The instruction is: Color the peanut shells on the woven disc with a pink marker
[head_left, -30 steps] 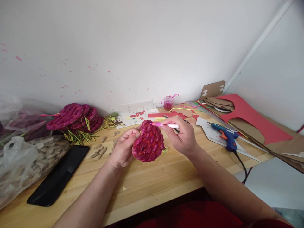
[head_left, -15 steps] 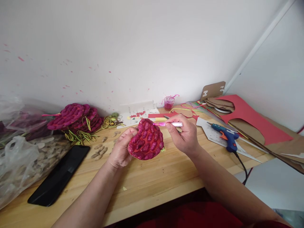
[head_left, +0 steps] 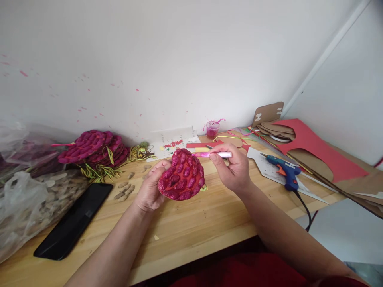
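My left hand (head_left: 154, 185) grips the left edge of a round red disc (head_left: 182, 175) covered in magenta-painted peanut shells, held tilted above the table. A bit of yellow-green yarn sticks out at its right edge. Between the thumb and fingers of my right hand (head_left: 231, 165) is a paintbrush (head_left: 223, 154) with a white handle and a pink-stained front. Its tip meets the upper right edge of the disc. Beyond them, a clear cup of pink paint (head_left: 212, 129) stands by the wall.
Finished-looking magenta discs (head_left: 92, 145) with yarn lie stacked at left, beside a plastic bag of peanut shells (head_left: 50, 203) and a black phone (head_left: 73, 221). Loose peanuts (head_left: 124, 190) lie nearby. A blue glue gun (head_left: 283, 169) with a cord and red paper (head_left: 323, 151) lie right.
The disc and my left hand have shifted slightly left, and the disc has turned a little. The brush stays against its upper right edge.
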A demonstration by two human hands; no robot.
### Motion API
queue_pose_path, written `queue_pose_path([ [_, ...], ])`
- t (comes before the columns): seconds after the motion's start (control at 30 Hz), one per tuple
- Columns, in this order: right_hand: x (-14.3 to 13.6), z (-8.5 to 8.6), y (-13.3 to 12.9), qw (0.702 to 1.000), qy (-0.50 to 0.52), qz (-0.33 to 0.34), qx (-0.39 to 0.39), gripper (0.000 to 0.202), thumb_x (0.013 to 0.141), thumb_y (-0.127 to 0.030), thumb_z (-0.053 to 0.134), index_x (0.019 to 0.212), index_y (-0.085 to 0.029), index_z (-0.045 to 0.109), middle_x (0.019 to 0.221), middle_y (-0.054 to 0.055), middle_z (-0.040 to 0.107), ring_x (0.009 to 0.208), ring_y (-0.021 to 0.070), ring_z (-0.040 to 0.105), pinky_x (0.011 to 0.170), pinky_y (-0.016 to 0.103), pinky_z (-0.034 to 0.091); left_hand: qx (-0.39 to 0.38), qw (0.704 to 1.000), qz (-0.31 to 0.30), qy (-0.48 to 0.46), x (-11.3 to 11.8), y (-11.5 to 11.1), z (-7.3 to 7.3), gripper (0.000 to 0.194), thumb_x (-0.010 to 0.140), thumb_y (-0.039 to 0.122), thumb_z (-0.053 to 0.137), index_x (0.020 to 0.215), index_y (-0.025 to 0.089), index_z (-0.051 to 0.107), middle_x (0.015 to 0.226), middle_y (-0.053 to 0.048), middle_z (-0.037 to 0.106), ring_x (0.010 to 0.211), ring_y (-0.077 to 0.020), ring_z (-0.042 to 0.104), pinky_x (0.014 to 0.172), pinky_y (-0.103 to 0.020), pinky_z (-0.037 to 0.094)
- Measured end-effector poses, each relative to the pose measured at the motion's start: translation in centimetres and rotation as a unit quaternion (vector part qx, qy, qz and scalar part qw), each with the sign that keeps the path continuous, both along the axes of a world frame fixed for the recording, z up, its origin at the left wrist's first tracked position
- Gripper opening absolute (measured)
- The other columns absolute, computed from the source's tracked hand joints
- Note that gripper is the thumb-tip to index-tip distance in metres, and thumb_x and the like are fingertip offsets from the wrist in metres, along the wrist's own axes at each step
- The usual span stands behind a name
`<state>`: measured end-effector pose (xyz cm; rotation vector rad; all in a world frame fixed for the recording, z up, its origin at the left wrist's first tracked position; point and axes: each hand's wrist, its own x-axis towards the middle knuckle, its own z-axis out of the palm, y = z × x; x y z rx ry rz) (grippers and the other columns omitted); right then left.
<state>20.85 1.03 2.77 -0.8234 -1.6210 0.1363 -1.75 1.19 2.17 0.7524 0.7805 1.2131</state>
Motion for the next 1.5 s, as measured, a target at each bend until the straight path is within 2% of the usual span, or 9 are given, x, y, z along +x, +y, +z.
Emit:
queue_pose_path([
  [0.27, 0.1, 0.0, 0.1, 1.0, -0.011, 0.002, -0.013, 0.002, 0.098, -0.024, 0.066, 0.096, -0.023, 0.066, 0.082, 0.001, 0.072, 0.07, 0.0145, 0.064, 0.063, 0.029, 0.051, -0.004, 1.0, -0.01, -0.002, 0.2, -0.2, 0.2, 0.047, 0.053, 0.038, 0.098, 0.062, 0.016, 0.057, 0.057, 0.005, 0.052, 0.048, -0.0063, 0.041, 0.046, -0.017, 0.04],
  [0.5, -0.1, 0.1, 0.2, 0.999, -0.03, 0.012, 0.005, 0.002, 0.097, -0.022, 0.065, 0.096, -0.023, 0.067, 0.088, 0.003, 0.075, 0.077, 0.0162, 0.068, 0.069, 0.031, 0.054, 0.017, 1.0, -0.017, 0.007, 0.4, -0.2, 0.0, 0.045, 0.059, 0.039, 0.096, 0.062, 0.016, 0.057, 0.058, 0.004, 0.051, 0.049, -0.0064, 0.039, 0.046, -0.018, 0.036],
  [0.7, 0.2, 0.2, 0.1, 0.999, -0.048, -0.005, 0.01, 0.003, 0.097, -0.021, 0.065, 0.095, -0.022, 0.067, 0.086, 0.003, 0.074, 0.078, 0.0172, 0.068, 0.072, 0.033, 0.054, 0.007, 1.0, -0.018, 0.002, 0.4, -0.1, 0.0, 0.046, 0.056, 0.039, 0.097, 0.062, 0.016, 0.058, 0.059, 0.004, 0.053, 0.049, -0.0062, 0.041, 0.046, -0.017, 0.038],
  [0.83, 0.7, 0.0, 0.3, 1.0, -0.006, -0.011, -0.02, 0.006, 0.098, -0.026, 0.066, 0.094, -0.022, 0.066, 0.084, 0.002, 0.072, 0.071, 0.0152, 0.064, 0.066, 0.031, 0.05, -0.008, 1.0, -0.001, 0.0, 0.1, 0.0, 0.0, 0.045, 0.056, 0.037, 0.097, 0.066, 0.016, 0.059, 0.06, 0.004, 0.053, 0.05, -0.0064, 0.045, 0.047, -0.016, 0.043],
  [0.93, 0.8, -0.3, 0.6, 0.998, 0.041, 0.018, -0.052, 0.01, 0.1, -0.032, 0.064, 0.096, -0.023, 0.067, 0.084, 0.002, 0.071, 0.071, 0.0149, 0.062, 0.064, 0.03, 0.049, -0.015, 1.0, -0.015, 0.001, -0.1, -0.1, -0.1, 0.043, 0.061, 0.035, 0.094, 0.067, 0.016, 0.056, 0.06, 0.005, 0.053, 0.05, -0.0061, 0.045, 0.046, -0.015, 0.044],
  [1.07, 0.7, -0.6, 0.8, 0.996, 0.045, 0.039, -0.072, 0.012, 0.1, -0.034, 0.065, 0.097, -0.022, 0.067, 0.082, 0.001, 0.069, 0.069, 0.0138, 0.059, 0.064, 0.029, 0.047, -0.034, 0.999, -0.012, -0.008, -0.2, 0.0, -0.2, 0.038, 0.064, 0.03, 0.09, 0.067, 0.017, 0.055, 0.062, 0.005, 0.053, 0.052, -0.0069, 0.05, 0.051, -0.016, 0.049],
  [1.2, 0.9, -0.6, 0.9, 0.995, 0.056, 0.023, -0.076, 0.014, 0.1, -0.036, 0.065, 0.094, -0.022, 0.067, 0.081, 0.001, 0.068, 0.068, 0.0136, 0.058, 0.062, 0.029, 0.045, -0.041, 0.999, -0.006, -0.022, -0.4, 0.2, -0.5, 0.035, 0.061, 0.027, 0.089, 0.066, 0.018, 0.055, 0.064, 0.003, 0.054, 0.054, -0.0091, 0.053, 0.055, -0.021, 0.053],
  [1.33, 1.0, -0.5, 0.9, 0.993, 0.076, 0.044, -0.078, 0.016, 0.101, -0.037, 0.064, 0.094, -0.022, 0.067, 0.085, 0.001, 0.07, 0.073, 0.0142, 0.06, 0.067, 0.03, 0.047, -0.043, 0.998, -0.027, -0.038, -0.6, 0.3, -0.6, 0.037, 0.058, 0.027, 0.091, 0.066, 0.019, 0.057, 0.064, 0.002, 0.055, 0.054, -0.0104, 0.054, 0.053, -0.022, 0.052],
  [1.5, 1.1, -0.3, 1.0, 0.991, 0.091, 0.051, -0.086, 0.02, 0.099, -0.041, 0.066, 0.093, -0.022, 0.065, 0.079, 0.0, 0.066, 0.067, 0.0132, 0.055, 0.062, 0.029, 0.044, -0.046, 0.997, -0.03, -0.057, -0.5, 0.1, -0.3, 0.044, 0.051, 0.03, 0.099, 0.065, 0.019, 0.058, 0.063, 0.003, 0.055, 0.054, -0.0099, 0.053, 0.052, -0.022, 0.05],
])
